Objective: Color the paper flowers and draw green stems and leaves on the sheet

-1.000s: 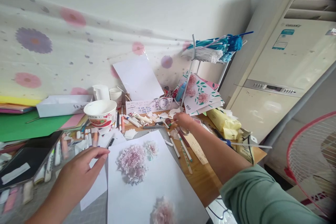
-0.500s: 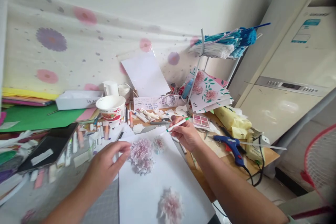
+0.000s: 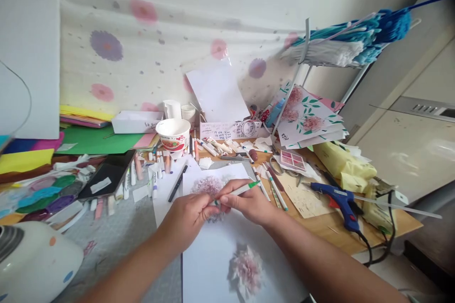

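Observation:
Over a large white sheet of paper [image 3: 209,260], my two hands meet at a slim white marker with green ends [image 3: 242,190]. My right hand [image 3: 249,202] grips its barrel, the bright green end pointing up to the right. At the other end my left hand [image 3: 188,218] pinches the teal tip or cap; the fingers hide most of it. Behind my hands, partly covered, is a ruffled pinkish-purple paper flower [image 3: 206,184]. Nearer me on the sheet is a pale pink, fringed flower [image 3: 247,270].
Several markers lie around the sheet, with a black pen [image 3: 177,183] to its left. A paper bowl [image 3: 173,133] stands behind. At right are a blue glue gun [image 3: 336,201] with cord, a pink palette [image 3: 292,161] and a yellow tissue pack [image 3: 343,163].
My left hand has moved right, from beside the purple flower to the marker's end. My right hand has come down with the marker. The view has turned left.

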Demonstrator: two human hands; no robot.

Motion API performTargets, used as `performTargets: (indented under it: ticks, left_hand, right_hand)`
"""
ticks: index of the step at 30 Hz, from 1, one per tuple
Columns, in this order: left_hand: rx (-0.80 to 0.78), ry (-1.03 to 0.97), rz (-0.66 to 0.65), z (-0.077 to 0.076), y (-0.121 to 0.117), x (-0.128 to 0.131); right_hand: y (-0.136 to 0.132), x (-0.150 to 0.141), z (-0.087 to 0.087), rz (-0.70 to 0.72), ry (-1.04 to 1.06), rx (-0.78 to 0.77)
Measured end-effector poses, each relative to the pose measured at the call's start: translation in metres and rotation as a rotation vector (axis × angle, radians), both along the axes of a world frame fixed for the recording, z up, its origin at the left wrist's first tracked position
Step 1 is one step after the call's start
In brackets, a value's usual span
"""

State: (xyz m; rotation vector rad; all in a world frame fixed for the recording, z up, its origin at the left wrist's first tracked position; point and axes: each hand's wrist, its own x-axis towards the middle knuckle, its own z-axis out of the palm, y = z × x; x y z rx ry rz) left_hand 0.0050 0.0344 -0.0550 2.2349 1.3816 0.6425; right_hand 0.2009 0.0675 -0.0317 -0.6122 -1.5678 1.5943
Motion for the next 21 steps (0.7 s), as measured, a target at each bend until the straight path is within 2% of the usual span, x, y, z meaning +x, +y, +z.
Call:
performTargets:
  ticks: [3, 6, 10, 12, 16, 18, 21]
  left_hand:
    - [-0.026, 0.006, 0.028, 0.007, -0.002, 0.002]
    - [-0.030, 0.000, 0.068, 0.013, -0.003, 0.003]
    - [0.001, -0.013, 0.121, 0.016, -0.002, -0.006]
    - [0.033, -0.021, 0.177, 0.017, 0.000, -0.019]
    - [0.098, -0.060, 0.370, 0.017, 0.008, -0.044]
    - [0.075, -0.066, 0.356, 0.016, 0.010, -0.045]
    - [0.004, -0.028, 0.253, 0.010, 0.010, -0.039]
  right_hand:
    - [0.003, 0.001, 0.007, -0.027, -0.010, -0.010]
    - [0.006, -0.009, 0.008, -0.050, -0.002, -0.027]
    - [0.017, -0.017, 0.010, -0.089, 0.032, -0.045]
    - [0.030, -0.002, 0.021, -0.188, 0.092, -0.036]
    - [0.060, 0.053, 0.046, -0.523, 0.283, 0.006]
    - [0.063, 0.071, 0.043, -0.594, 0.248, -0.035]
    - [0.053, 0.068, 0.014, -0.629, 0.120, -0.167]
